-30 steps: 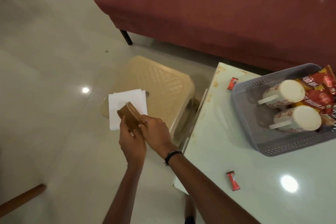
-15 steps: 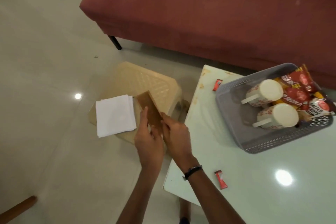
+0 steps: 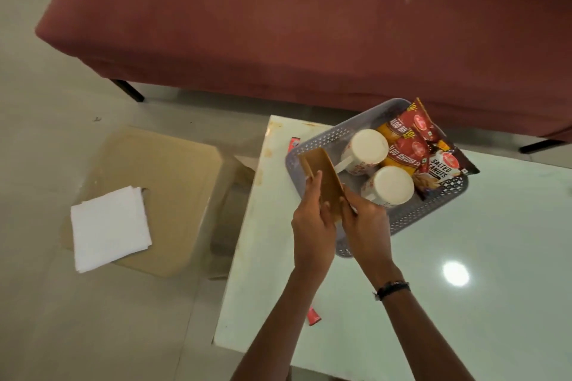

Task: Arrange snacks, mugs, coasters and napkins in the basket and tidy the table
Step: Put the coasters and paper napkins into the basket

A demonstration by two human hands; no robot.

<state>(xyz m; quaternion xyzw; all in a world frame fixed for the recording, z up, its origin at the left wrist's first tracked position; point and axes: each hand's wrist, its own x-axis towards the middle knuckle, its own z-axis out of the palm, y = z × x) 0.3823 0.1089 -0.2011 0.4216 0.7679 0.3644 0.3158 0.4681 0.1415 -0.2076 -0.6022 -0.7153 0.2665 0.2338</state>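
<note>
So the brown coasters [image 3: 325, 182] are stood on edge, pinched between the left hand [image 3: 312, 226] and right hand [image 3: 366, 226], right over the grey basket [image 3: 402, 219] at its 8 o'clock edge. Two mugs [image 3: 368, 151] and snack packets [image 3: 411, 139] sit inside. White napkins [image 3: 108, 226] lie on the stool [image 3: 173, 170], way off at 9 o'clock.

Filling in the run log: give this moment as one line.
left hand, right hand: shared grip on brown square coasters | over grey plastic basket | white napkins on beige stool

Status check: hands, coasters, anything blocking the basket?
Both hands hold coasters over basket rim. Mugs leave near end free. Napkins still on stool.
</note>
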